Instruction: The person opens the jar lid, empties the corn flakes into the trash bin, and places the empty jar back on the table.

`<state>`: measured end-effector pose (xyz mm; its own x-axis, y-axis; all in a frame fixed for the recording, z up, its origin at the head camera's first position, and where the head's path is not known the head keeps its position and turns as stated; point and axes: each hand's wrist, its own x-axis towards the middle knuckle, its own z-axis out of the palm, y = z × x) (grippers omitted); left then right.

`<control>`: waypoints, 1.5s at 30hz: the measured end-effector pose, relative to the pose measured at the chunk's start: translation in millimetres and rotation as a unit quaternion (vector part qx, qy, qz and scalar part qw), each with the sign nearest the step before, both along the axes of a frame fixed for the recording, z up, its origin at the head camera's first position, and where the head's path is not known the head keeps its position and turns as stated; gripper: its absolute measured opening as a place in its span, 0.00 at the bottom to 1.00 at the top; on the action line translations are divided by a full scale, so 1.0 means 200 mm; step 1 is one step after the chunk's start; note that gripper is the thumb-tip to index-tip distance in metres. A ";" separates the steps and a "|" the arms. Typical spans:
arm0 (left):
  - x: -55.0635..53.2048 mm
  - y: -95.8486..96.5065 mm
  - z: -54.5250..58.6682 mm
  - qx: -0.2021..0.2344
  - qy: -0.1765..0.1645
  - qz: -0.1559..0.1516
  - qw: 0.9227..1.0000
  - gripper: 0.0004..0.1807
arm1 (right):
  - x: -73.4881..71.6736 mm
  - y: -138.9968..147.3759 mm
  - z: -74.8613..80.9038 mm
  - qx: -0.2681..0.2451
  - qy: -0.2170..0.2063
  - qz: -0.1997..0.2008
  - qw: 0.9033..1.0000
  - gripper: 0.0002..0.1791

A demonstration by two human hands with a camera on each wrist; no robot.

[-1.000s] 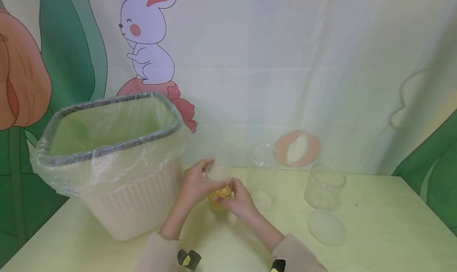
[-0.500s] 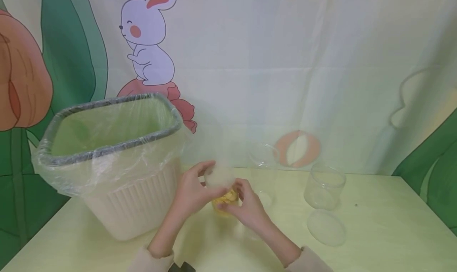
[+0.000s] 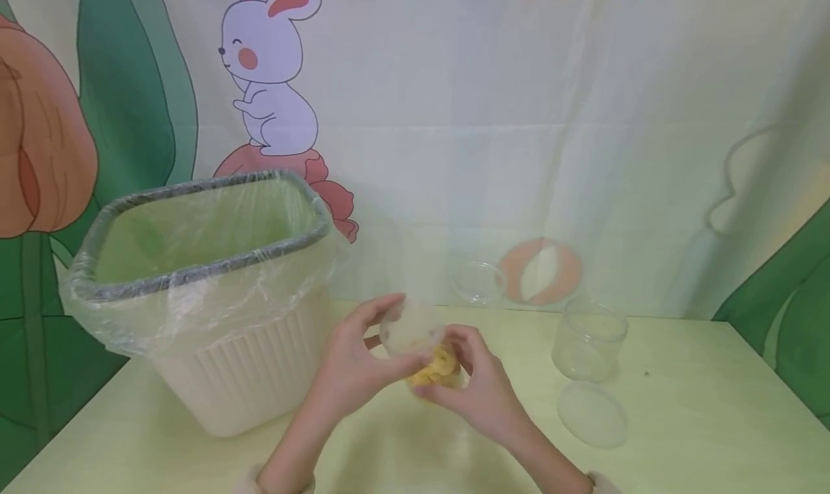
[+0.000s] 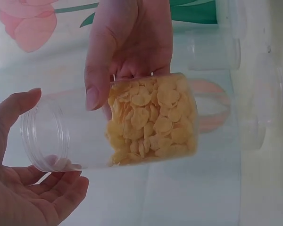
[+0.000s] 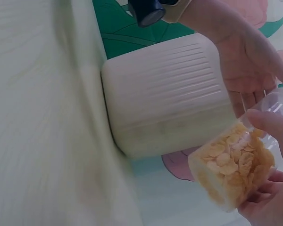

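Both hands hold a clear plastic jar point(image 3: 437, 368) of yellow corn flakes above the table. Around its upper end curl the fingers and thumb of my left hand point(image 3: 350, 368); my right hand point(image 3: 486, 389) grips the lower, flake-filled part. In the left wrist view the jar point(image 4: 151, 125) has flakes packed at its base end and bare clear wall near the ringed neck. A milky round top shows in the head view, but I cannot tell whether it is a lid. The right wrist view shows the jar point(image 5: 233, 165) tilted, with fingers on both ends.
A cream bin point(image 3: 246, 368) with a grey rim and clear liner stands on the left. Behind the hands is a tall clear jar point(image 3: 478, 285). To the right are a short clear jar point(image 3: 588, 346) and a translucent round lid point(image 3: 592, 413) lying on the table point(image 3: 687, 422).
Both hands have shifted right and slightly nearer with the jar, which now leans so that more flakes show. The bin, other jars and loose lid have stayed put.
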<state>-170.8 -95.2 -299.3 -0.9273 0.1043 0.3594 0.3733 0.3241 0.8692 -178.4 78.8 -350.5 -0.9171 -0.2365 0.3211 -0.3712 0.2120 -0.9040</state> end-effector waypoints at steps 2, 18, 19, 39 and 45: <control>0.02 0.00 0.01 0.003 -0.003 -0.019 1.000 0.38 | 0.02 0.03 0.02 0.003 0.002 0.014 1.000 0.37; 0.06 -0.09 0.05 -0.018 0.031 -0.193 0.981 0.36 | 0.08 0.12 0.11 0.029 0.016 0.075 0.997 0.34; 0.06 -0.09 0.05 -0.018 0.033 -0.189 0.981 0.35 | 0.08 0.12 0.11 0.029 0.019 0.077 0.996 0.34; 0.08 -0.06 0.05 -0.018 0.011 -0.141 0.990 0.40 | 0.06 0.16 0.14 0.038 0.015 0.074 0.996 0.34; 0.04 -0.10 0.03 0.008 0.021 -0.253 0.967 0.40 | 0.06 0.19 0.15 0.037 0.005 0.116 0.993 0.33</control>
<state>-162.6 -114.7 -292.6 -0.7441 0.5341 0.4013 0.5157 0.0773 0.8533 -167.1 116.2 -320.9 -0.8324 -0.4634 0.3040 -0.4267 0.1858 -0.8851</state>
